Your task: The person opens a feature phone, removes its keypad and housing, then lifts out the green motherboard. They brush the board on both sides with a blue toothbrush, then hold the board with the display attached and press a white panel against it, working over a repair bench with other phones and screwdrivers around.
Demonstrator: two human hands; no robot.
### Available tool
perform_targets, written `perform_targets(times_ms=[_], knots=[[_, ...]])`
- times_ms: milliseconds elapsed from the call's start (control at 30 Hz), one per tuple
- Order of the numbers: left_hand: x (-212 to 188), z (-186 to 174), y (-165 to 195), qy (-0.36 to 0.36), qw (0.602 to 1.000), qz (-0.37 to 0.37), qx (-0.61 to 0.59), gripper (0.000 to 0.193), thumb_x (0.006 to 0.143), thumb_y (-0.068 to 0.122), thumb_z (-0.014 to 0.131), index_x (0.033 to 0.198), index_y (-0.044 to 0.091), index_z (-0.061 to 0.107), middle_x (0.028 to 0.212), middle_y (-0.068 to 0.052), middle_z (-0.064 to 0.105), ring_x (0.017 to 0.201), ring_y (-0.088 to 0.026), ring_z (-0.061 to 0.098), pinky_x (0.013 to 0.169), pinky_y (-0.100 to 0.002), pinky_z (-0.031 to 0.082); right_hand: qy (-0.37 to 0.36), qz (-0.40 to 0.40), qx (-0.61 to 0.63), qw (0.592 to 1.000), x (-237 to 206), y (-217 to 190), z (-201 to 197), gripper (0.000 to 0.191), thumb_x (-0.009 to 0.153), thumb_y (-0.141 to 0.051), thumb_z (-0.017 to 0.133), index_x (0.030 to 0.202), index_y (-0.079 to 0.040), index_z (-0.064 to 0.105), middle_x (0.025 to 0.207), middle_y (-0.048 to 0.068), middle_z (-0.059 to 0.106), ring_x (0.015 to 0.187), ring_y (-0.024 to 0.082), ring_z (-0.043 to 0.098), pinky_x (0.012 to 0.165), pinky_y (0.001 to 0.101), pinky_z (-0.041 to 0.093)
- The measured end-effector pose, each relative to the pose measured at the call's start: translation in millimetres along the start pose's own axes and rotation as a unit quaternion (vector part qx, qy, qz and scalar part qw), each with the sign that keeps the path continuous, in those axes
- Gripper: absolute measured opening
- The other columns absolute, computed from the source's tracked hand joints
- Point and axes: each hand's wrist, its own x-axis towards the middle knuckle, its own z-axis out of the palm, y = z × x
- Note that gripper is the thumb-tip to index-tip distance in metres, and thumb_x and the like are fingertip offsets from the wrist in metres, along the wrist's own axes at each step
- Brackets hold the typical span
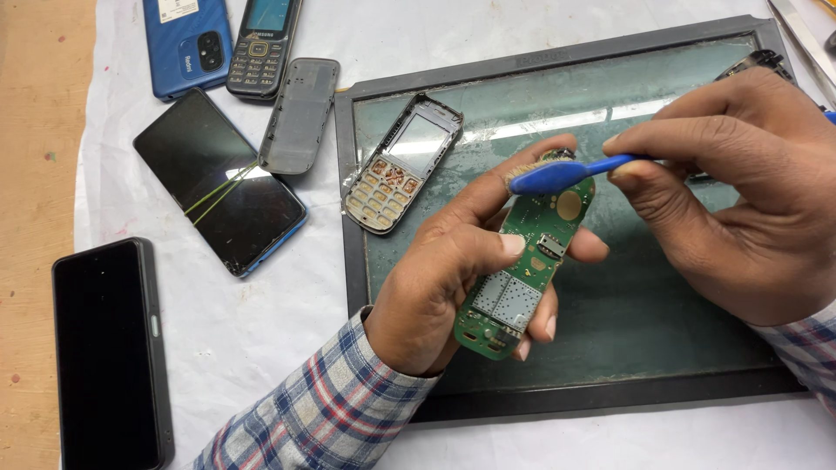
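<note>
Fingers of my left hand (453,278) curl around a green phone circuit board (521,270), thumb pressed across its face and the other fingertips wrapping its far edge, so the board stands tilted above the dark-framed glass work mat (644,348). My right hand (740,191) is closed in a pinch on the handle of a blue toothbrush (566,174); its bristle head lies against the top end of the board, just beside my left forefinger. Both wrists show plaid shirt cuffs.

On the mat, left of my left hand, lies a phone front housing with keypad (401,165), face up and slanted. Off the mat on the white sheet covering the tabletop (261,322), I see a grey back cover (299,113), a smartphone with a cracked dark screen (218,178), a keypad phone (261,48), a blue smartphone lying face down (187,43), and a black smartphone (109,352) near the left edge.
</note>
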Motion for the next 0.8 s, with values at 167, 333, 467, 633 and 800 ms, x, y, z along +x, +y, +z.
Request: perform_targets(times_ms=[167,333,467,633,800], knots=[[-0.5,0.7,0.1,0.002,1.000,0.009,0.017,0.079,0.094,0.015,0.042,0.170,0.001,0.026,0.123,-0.031,0.064,0.077,-0.024,0.069,0.062,-0.031,0.058,0.008,0.000,0.010,1.000,-1.0,4.5,-0.3,0.019,0.099,-0.008,0.074,0.114,0.003,0.070,0.100,0.017,0.065,0.081,0.019,0.066,0.065,0.0264,0.056],[-3.7,0.2,3.7,0.000,1.000,0.007,-0.011,0.079,0.094,0.010,0.039,0.172,-0.002,0.027,0.119,-0.034,0.065,0.079,-0.025,0.068,0.072,-0.032,0.059,0.004,-0.021,0.041,0.999,4.2,7.0,-2.9,0.021,0.098,-0.010,0.073,0.114,0.003,0.068,0.104,0.018,0.064,0.081,0.019,0.068,0.069,0.0265,0.057],[-4.4,-1.8,6.2,-0.013,0.999,0.008,-0.049,0.078,0.095,0.007,0.037,0.171,-0.001,0.024,0.119,-0.034,0.064,0.079,-0.025,0.068,0.075,-0.034,0.060,-0.009,-0.023,0.070,0.997,3.8,1.5,-1.2,0.023,0.093,-0.011,0.074,0.111,0.003,0.068,0.100,0.017,0.066,0.082,0.018,0.067,0.070,0.0273,0.055],[-4.1,-4.1,5.8,-0.015,0.999,0.012,-0.047,0.073,0.097,0.008,0.035,0.168,-0.003,0.024,0.118,-0.035,0.065,0.076,-0.025,0.068,0.075,-0.034,0.061,-0.035,0.026,0.083,0.996,4.1,0.9,-1.5,0.022,0.093,-0.010,0.075,0.111,0.001,0.069,0.090,0.012,0.069,0.069,0.013,0.062,0.059,0.0248,0.049],[-2.9,-4.7,6.6,-0.014,0.998,0.004,-0.061,0.069,0.105,0.015,0.035,0.171,-0.003,0.027,0.110,-0.033,0.066,0.074,-0.024,0.068,0.068,-0.033,0.060,-0.035,0.027,0.058,0.997,4.4,5.0,-3.4,0.022,0.092,-0.009,0.076,0.110,0.002,0.070,0.084,0.012,0.067,0.069,0.014,0.062,0.060,0.0269,0.049]])
